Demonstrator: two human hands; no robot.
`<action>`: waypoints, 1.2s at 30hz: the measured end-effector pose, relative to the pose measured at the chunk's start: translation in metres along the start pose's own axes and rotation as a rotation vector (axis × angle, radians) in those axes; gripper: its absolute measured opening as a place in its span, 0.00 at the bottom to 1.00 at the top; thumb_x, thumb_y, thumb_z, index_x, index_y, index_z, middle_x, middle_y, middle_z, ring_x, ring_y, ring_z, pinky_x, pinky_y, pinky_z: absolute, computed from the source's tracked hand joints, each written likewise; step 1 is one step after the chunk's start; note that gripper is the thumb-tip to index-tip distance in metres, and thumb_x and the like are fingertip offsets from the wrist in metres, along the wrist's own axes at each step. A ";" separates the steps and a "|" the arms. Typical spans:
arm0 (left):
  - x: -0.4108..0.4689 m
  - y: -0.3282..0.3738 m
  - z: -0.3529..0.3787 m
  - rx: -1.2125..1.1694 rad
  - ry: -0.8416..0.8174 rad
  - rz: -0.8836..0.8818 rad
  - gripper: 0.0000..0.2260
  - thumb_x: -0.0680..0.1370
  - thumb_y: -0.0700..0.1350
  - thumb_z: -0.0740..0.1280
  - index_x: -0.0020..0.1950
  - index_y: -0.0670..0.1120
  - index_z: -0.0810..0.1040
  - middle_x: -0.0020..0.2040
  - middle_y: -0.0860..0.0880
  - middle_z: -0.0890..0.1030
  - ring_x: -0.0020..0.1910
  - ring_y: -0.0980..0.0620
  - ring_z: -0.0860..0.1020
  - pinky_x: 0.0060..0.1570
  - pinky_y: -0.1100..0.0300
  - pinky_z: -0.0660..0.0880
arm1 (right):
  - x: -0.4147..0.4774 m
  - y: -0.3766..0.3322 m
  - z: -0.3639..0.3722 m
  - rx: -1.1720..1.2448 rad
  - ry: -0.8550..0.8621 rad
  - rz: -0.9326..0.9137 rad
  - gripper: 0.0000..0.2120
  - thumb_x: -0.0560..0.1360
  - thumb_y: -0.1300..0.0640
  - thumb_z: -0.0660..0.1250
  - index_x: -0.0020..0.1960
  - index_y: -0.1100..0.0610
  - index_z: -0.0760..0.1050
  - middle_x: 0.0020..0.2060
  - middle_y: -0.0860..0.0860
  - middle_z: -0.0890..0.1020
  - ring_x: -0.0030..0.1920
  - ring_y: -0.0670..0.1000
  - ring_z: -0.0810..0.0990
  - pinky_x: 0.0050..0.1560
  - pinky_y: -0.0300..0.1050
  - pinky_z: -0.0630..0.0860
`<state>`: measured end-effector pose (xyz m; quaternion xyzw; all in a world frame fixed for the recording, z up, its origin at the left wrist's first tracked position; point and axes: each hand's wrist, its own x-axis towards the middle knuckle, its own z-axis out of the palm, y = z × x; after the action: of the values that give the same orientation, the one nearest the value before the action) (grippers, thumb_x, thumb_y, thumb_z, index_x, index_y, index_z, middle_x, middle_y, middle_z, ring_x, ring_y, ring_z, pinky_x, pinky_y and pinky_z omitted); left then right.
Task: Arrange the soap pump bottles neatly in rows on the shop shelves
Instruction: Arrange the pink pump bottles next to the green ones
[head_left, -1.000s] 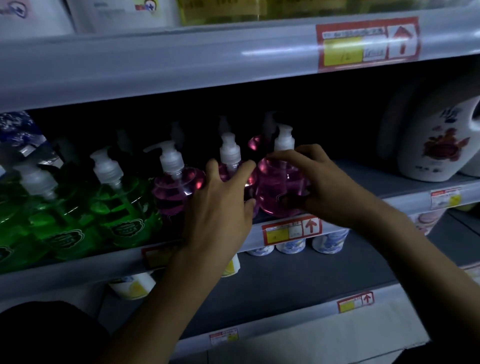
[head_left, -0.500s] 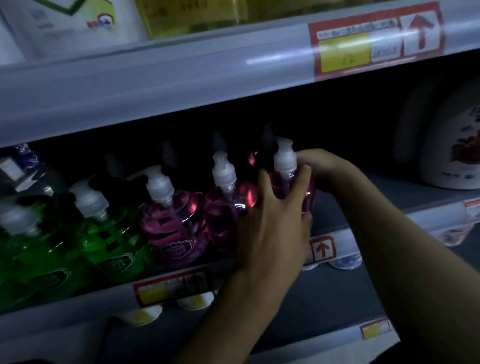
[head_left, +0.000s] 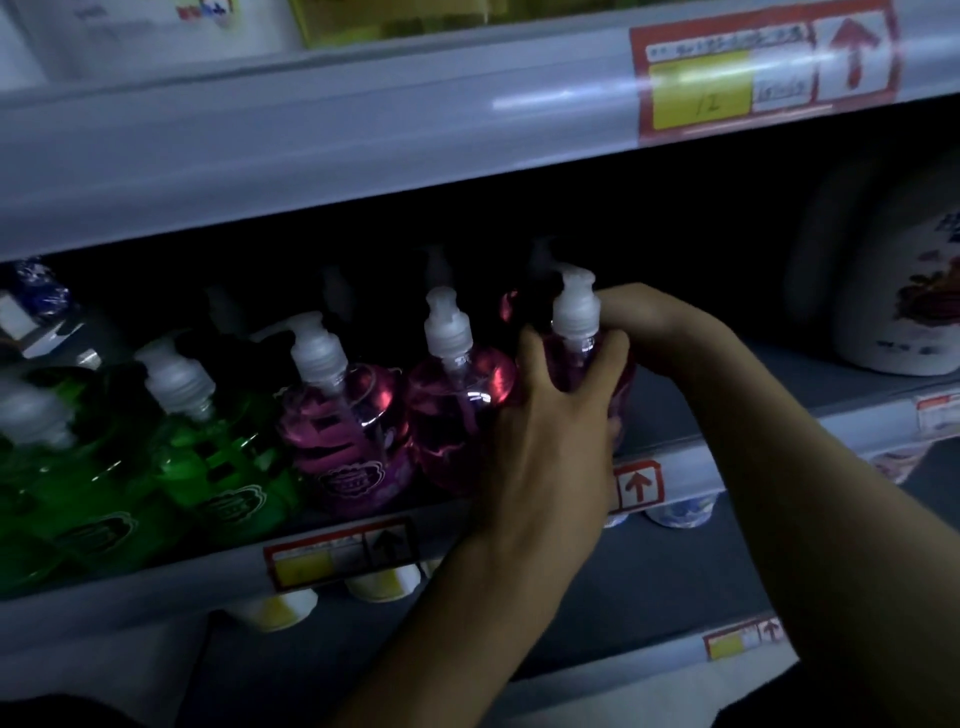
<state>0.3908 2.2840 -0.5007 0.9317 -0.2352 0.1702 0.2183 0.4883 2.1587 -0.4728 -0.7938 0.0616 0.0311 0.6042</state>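
Gripping rightmost pink bottle (head_left: 577, 364) with left hand (head_left: 550, 415) in head view: thumb on left of body, fingers wrapped over right side, palm across front. Clamping same bottle from behind with right hand (head_left: 644, 322), fingers curled in at neck just under white pump (head_left: 574, 306), fingertips hidden behind it. Holding it upright at right end of front row on middle shelf (head_left: 156, 592). Cannot tell whether seated or lifted: base hidden by left hand.

Just left of it, against left thumb: middle pink bottle (head_left: 457, 400), upright. Next left, close beside: labelled pink bottle (head_left: 343, 436), label forward, nozzle pointing left. Further left in same row: green bottles (head_left: 218, 467), two clear, a third cut by frame edge. Behind front row, dim pump heads, too dark to count.

On shelf lip below labelled pink bottle: price tag (head_left: 337, 553). Just right of left wrist on same lip: red-arrow tag (head_left: 636, 483). At far right of middle shelf, well apart from pump bottles: white detergent jug (head_left: 893, 312), blurred. Across top: upper shelf lip (head_left: 311, 135) carrying large red-and-yellow tag (head_left: 763, 73). Under middle shelf lip: white tubs (head_left: 384, 582) on lower shelf, tops only. Low light and motion blur throughout, label text unreadable.
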 end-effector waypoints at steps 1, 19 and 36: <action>-0.004 -0.003 -0.004 -0.071 0.013 0.000 0.32 0.78 0.41 0.66 0.74 0.63 0.55 0.78 0.45 0.48 0.62 0.46 0.75 0.57 0.62 0.75 | -0.006 0.000 -0.001 -0.040 -0.005 -0.057 0.12 0.78 0.67 0.59 0.58 0.71 0.75 0.42 0.59 0.80 0.46 0.56 0.78 0.48 0.47 0.74; -0.008 -0.055 -0.047 0.244 -0.042 -0.157 0.31 0.73 0.57 0.70 0.72 0.62 0.60 0.62 0.42 0.70 0.52 0.38 0.77 0.46 0.52 0.73 | -0.081 0.026 0.011 -0.714 0.050 -0.569 0.35 0.64 0.56 0.76 0.67 0.43 0.67 0.63 0.54 0.65 0.63 0.55 0.70 0.63 0.45 0.73; 0.001 -0.049 -0.037 0.170 -0.003 -0.104 0.29 0.72 0.57 0.72 0.70 0.61 0.63 0.62 0.44 0.71 0.50 0.40 0.78 0.46 0.51 0.75 | -0.081 0.024 -0.009 -0.704 0.093 -0.558 0.31 0.66 0.59 0.76 0.65 0.44 0.70 0.59 0.51 0.65 0.56 0.51 0.70 0.56 0.41 0.73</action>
<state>0.4087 2.3401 -0.4852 0.9580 -0.1717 0.1768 0.1465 0.4043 2.1483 -0.4829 -0.9379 -0.1420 -0.1494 0.2792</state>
